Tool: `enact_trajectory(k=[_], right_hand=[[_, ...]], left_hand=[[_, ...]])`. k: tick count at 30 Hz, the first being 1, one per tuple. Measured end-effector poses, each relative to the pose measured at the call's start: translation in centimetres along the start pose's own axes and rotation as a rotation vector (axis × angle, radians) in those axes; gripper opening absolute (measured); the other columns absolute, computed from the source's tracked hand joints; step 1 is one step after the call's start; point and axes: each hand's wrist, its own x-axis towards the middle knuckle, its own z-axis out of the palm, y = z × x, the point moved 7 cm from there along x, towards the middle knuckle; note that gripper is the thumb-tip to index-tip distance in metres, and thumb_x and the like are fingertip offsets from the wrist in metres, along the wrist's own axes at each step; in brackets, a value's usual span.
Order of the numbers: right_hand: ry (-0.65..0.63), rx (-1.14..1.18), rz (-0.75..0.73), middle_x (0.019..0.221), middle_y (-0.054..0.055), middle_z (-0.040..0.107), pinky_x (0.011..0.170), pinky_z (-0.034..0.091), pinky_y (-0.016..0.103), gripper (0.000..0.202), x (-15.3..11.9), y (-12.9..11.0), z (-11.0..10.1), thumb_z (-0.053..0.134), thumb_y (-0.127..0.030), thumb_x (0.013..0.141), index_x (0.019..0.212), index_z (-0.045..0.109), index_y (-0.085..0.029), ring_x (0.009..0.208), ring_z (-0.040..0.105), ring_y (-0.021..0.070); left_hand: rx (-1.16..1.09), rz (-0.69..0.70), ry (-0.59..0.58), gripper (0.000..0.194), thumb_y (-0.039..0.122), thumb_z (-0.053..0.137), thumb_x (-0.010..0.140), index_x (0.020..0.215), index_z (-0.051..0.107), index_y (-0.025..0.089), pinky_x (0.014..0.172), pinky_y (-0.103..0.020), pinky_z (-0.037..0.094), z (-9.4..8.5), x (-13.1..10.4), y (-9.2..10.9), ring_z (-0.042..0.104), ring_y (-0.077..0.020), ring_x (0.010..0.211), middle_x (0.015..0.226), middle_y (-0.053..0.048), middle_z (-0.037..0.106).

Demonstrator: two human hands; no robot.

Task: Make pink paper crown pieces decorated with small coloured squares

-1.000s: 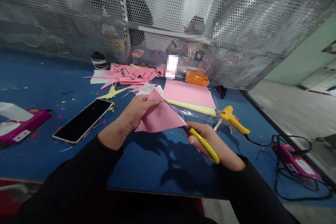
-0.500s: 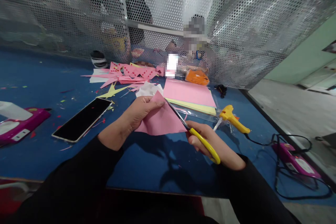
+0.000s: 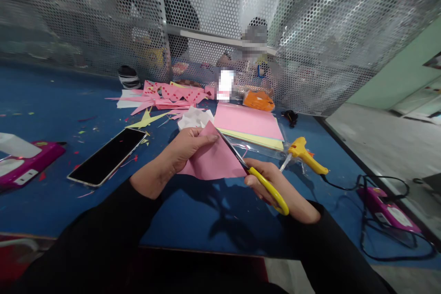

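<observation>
My left hand [image 3: 184, 149] pinches a sheet of pink paper [image 3: 217, 163] near its upper corner, thumb on top. In my right hand [image 3: 265, 179] is a pair of scissors [image 3: 268, 188] with yellow handles. Their blades lie along the right edge of the pink paper, pointing up and left toward my left thumb. A thin pink strip curls beside the blades. Behind the paper, a stack of pink and yellow sheets [image 3: 248, 121] rests on the table near crumpled white paper [image 3: 195, 118].
A phone [image 3: 108, 156] and a magenta power strip [image 3: 31, 163] lie left. On the right are a yellow glue gun [image 3: 306, 156], its black cord and another magenta power strip [image 3: 389, 211]. Pink paper cutouts [image 3: 172, 94] and an orange packet [image 3: 259, 100] sit before a perforated metal screen [image 3: 213, 4].
The pink paper and my left hand have shifted very slightly. The scissors keep nearly the same place along the paper's edge.
</observation>
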Motion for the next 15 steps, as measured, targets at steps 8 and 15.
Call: enact_trajectory(k=[8, 15], right_hand=[[0.0, 0.101, 0.064, 0.048, -0.01, 0.037, 0.039, 0.023, 0.022, 0.057, 0.07, 0.71, 0.39, 0.062, -0.078, 0.079, 0.074, 0.046, -0.023, 0.04, 0.035, 0.0073], [0.042, 0.045, 0.03, 0.05, -0.009, 0.036, 0.042, 0.022, 0.023, 0.062, 0.15, 0.3, 0.02, 0.058, -0.083, 0.077, 0.07, 0.045, -0.023, 0.044, 0.033, 0.0075]], left_hand=[[0.024, 0.005, 0.003, 0.035, 0.04, 0.092, 0.059, 0.078, 0.078, 0.014, 0.069, -0.03, 0.055, 0.04, -0.05, 0.06, 0.069, -0.0191, 0.068, 0.079, -0.009, 0.078], [-0.035, 0.039, 0.0, 0.025, 0.04, 0.085, 0.069, 0.073, 0.076, 0.017, 0.064, -0.025, 0.05, 0.12, 0.36, 0.15, 0.065, -0.0165, 0.066, 0.07, -0.005, 0.075]])
